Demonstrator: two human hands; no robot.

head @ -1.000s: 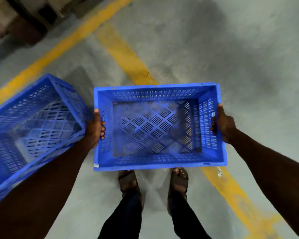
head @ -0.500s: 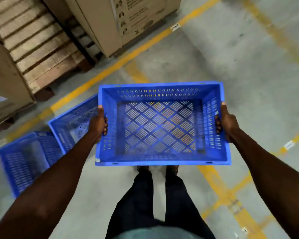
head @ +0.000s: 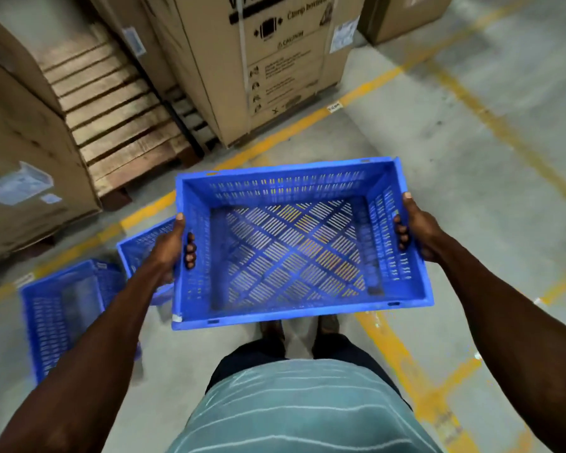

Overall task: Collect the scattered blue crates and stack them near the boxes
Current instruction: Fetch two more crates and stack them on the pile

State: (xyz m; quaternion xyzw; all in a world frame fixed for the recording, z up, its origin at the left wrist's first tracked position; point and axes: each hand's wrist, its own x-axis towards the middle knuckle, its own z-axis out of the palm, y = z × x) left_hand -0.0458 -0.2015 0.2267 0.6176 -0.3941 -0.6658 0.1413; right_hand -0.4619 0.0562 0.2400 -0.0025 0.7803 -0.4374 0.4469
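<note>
I carry an empty blue perforated crate (head: 291,246) level in front of my waist, above the concrete floor. My left hand (head: 174,246) grips its left wall, fingers through the slots. On the opposite wall my right hand (head: 415,227) holds on the same way. Two more blue crates lie on the floor at the left: one (head: 62,312) tipped on its side, another (head: 141,243) partly hidden behind my left arm. Tall cardboard boxes (head: 275,60) stand ahead.
A wooden pallet (head: 118,122) lies between the tall box and another cardboard box (head: 23,152) at the left. A further box (head: 402,14) stands at the top right. Yellow floor lines (head: 275,142) run past the boxes. My feet show below the crate.
My view has lifted from the floor towards the boxes and pallet. The held crate stays in both hands; the floor crates have slid down and left in view.
</note>
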